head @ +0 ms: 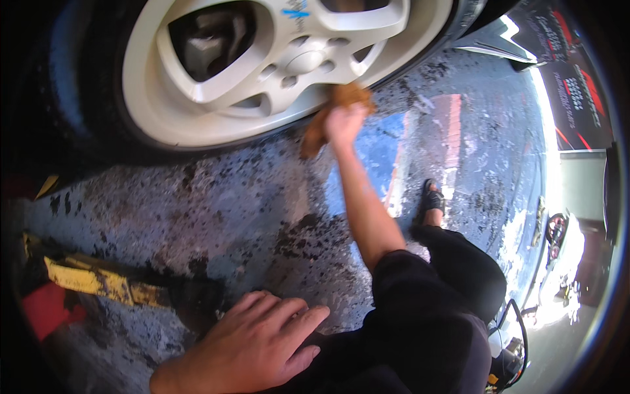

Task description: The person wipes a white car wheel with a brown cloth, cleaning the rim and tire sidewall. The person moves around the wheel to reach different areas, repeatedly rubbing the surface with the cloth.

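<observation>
A car's pale alloy wheel (305,63) with a black tire fills the upper left. My right hand (346,123) grips a brown cloth (315,135) against the lower edge of the rim, right of a spoke gap. One end of the cloth hangs below the tire; my palm and fingertips are partly hidden. Nearer to me, my left hand (251,340) lies back up over dark clothing at the bottom, holding nothing, its fingers slightly apart and thumb to the right. Blue marking (295,13) shows on an upper spoke.
A worn yellow metal bar (88,278) lies at the lower left, beside a red object (47,308). My sandaled foot (434,199) stands on the stained blue-grey floor (236,216). A motorcycle (558,246) and dark banners (571,93) show at right.
</observation>
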Motion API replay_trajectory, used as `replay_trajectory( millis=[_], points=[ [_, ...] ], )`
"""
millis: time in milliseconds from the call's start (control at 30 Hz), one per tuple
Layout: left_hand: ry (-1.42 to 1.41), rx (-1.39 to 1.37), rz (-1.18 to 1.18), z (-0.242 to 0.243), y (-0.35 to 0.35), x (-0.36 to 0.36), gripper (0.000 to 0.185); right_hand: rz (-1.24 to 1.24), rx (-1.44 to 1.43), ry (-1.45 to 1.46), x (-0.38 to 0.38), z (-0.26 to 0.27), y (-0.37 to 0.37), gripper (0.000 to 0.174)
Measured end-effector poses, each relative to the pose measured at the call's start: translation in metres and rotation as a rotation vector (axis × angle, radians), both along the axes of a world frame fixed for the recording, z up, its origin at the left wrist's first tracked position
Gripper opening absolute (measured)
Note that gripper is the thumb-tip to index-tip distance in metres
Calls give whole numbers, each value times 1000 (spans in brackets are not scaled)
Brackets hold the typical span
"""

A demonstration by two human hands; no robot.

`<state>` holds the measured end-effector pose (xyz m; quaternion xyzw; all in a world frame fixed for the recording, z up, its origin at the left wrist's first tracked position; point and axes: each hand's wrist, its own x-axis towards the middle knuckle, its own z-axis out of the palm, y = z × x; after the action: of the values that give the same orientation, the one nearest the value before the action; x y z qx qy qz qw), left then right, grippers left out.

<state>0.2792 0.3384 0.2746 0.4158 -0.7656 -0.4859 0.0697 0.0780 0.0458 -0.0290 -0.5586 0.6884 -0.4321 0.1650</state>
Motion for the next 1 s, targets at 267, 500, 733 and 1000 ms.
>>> replay_trajectory(
  millis=[267,500,733,1000],
  points=[
    [-8,24,-37,-6,2,-2,52,-98,-287,133,-12,12,-18,52],
    [-38,87,-32,-10,-12,-7,54,285,103,-146,135,-30,88,35],
    [-64,82,-8,-15,-17,-12,54,141,547,-1474,98,28,131,42],
    [-101,104,8,-5,-4,-18,54,6,125,-1006,107,9,92,70]
  ],
)
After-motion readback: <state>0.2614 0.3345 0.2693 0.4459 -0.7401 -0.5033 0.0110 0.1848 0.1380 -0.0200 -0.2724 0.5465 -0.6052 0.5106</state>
